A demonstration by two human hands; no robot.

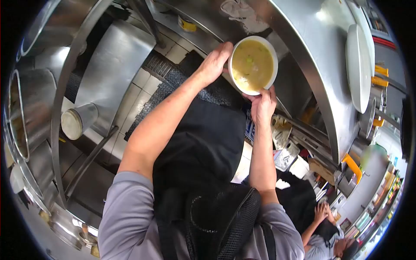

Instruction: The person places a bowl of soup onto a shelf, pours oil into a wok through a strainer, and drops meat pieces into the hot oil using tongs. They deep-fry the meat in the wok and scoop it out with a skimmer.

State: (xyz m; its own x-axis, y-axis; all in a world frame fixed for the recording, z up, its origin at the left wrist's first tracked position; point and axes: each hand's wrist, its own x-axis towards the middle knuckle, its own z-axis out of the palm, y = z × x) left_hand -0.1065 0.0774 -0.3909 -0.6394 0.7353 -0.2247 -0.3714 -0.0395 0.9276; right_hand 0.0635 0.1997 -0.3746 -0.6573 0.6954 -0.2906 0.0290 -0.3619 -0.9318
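A white bowl [274, 48] full of yellowish-brown soup [252, 65] with green bits is held up in front of me, near the edge of a steel counter. My left hand [215, 64] grips its left rim, the fingers partly hidden behind the bowl. Round the bottom rim, my right hand [262, 105] has its thumb on the edge and its other fingers underneath. The bowl looks nearly level, with the soup close to the rim.
The steel counter [314, 47] curves along the right, with white oval plates [359, 69] at its far side. A whitish cloth [245, 15] lies beyond the bowl. At left are steel shelving and a white tub [72, 123]. Another person [323, 242] is at the lower right, hands together.
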